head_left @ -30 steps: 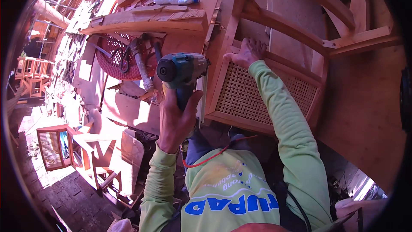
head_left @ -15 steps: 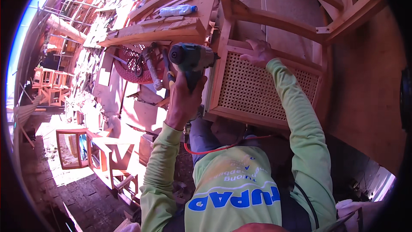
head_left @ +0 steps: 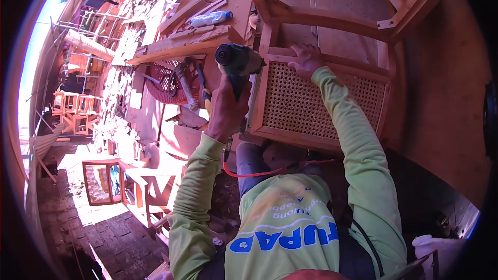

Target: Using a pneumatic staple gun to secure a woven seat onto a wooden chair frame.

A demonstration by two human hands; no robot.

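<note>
My left hand (head_left: 228, 106) is wrapped around the handle of a dark teal nail gun (head_left: 239, 61). Its nose points right and sits at the left side of a wooden chair frame (head_left: 261, 96). A red air hose (head_left: 259, 175) runs below the handle across my lap. My right hand (head_left: 309, 61) grips the rail along the top of the woven cane panel (head_left: 306, 98), with its thumb toward the left. The chair lies tipped in front of me, its bare legs and crossbars (head_left: 332, 23) stretching away. Whether the nose touches the wood is hard to tell.
To the left lie a hammer (head_left: 185, 88), pliers with yellow-black grips (head_left: 206, 93) and a red woven basket (head_left: 168, 91). Beyond them are wood offcuts (head_left: 181, 15) and a plastic bottle (head_left: 211, 18). Another cane-panelled chair (head_left: 137, 181) stands lower left, and stacked wooden frames (head_left: 78, 106) farther off.
The view has turned a little, so the left background sits farther right. The nail gun has tilted slightly and its nose is nearer the chair's side rail. My right hand keeps its place on the chair.
</note>
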